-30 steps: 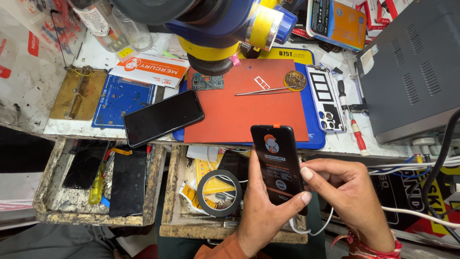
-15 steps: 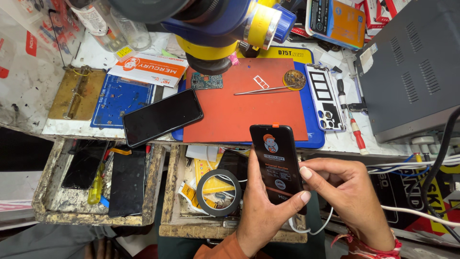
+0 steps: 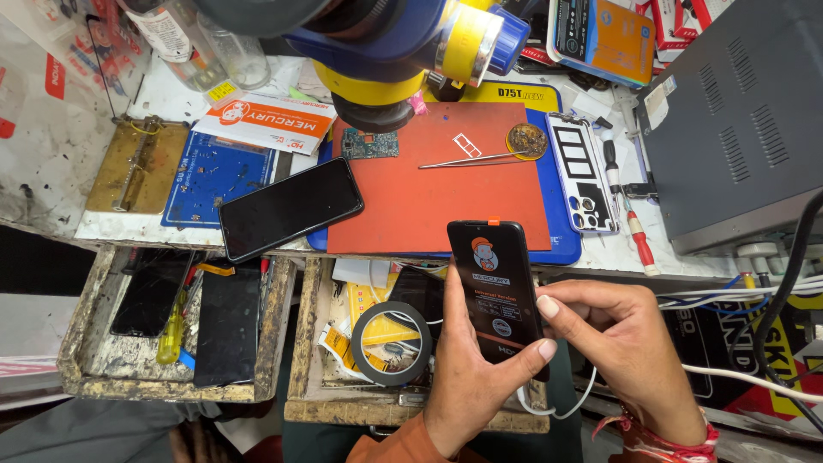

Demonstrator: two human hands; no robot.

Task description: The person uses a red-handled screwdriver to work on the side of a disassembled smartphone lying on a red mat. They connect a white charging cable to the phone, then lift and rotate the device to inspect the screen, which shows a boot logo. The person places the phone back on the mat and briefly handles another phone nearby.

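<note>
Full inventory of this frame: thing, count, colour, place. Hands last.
lit black smartphone: 1, black, held in both hands over the right drawer
dark smartphone: 1, black, lying on the bench edge, left of the mat
red work mat: 1, red, bench centre
metal tweezers: 1, silver, on the mat
small green circuit board: 1, green, mat's top left corner
black tape roll: 1, black, right drawer
red-handled screwdriver: 1, red, right of the mat
white cable: 1, white, below the phone
left hand: gripping the phone
right hand: on the phone's edge
</note>
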